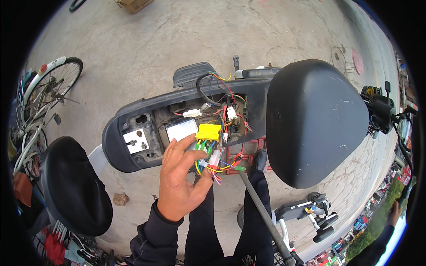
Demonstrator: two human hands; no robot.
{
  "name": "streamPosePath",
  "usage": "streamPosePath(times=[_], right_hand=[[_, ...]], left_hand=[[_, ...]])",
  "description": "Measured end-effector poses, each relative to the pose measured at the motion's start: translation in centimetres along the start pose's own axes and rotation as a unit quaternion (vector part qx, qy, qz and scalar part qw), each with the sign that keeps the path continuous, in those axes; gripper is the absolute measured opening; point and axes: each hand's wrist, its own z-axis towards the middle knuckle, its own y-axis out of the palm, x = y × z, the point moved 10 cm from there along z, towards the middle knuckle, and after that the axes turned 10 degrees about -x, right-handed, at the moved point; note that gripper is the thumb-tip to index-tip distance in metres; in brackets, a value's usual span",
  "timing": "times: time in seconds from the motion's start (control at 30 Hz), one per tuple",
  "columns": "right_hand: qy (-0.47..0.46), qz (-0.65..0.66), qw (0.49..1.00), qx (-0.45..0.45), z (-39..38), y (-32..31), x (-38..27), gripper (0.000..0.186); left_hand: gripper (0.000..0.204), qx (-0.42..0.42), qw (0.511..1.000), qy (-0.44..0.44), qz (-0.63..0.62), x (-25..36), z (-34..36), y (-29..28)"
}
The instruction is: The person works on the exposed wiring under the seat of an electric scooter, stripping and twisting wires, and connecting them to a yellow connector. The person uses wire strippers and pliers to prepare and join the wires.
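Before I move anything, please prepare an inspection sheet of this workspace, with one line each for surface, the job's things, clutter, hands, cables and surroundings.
Surface: concrete floor, grey and cracked.
Job's things: yellow block over the open compartment of the black scooter body; wire bundle just below the block.
Clutter: stone on the floor, lower left; cardboard box at the top edge.
Hands: left hand holds the wire bundle close to the block; right hand at the far right, grip unclear.
Cables: loose coloured wires and a white connector at the compartment; whether all are plugged in cannot be told.
Surroundings: large black seat on the right; second black seat and bicycle on the left.
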Motion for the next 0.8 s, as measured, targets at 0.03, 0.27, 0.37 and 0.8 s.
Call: streamPosePath(times=[0.03, 0.27, 0.37, 0.8], right_hand=[[0.012, -0.004, 1.0, 0.017, -0.1, -0.3, 0.2, 0.025], [-0.012, -0.015, 1.0, -0.007, 0.2, 0.2, 0.0, 0.024], [-0.017, -0.014, 1.0, -0.014, 0.2, 0.5, -0.1, 0.025], [-0.014, -0.014, 1.0, -0.017, 0.2, 1.1, 0.0, 0.029]], left_hand=[[0.03, 0.009, 1.0, 0.0, 0.001, 0.0, 0.0, 0.0], [0.032, 0.062, 0.998, 0.008, -0.01, 0.2, 0.2, -1.3], [0.037, 0.067, 0.997, -0.014, 0.03, 0.2, 0.1, -1.5], [0.049, 0.058, 0.957, -0.159, -0.234, -1.5, -0.8, -0.1]])
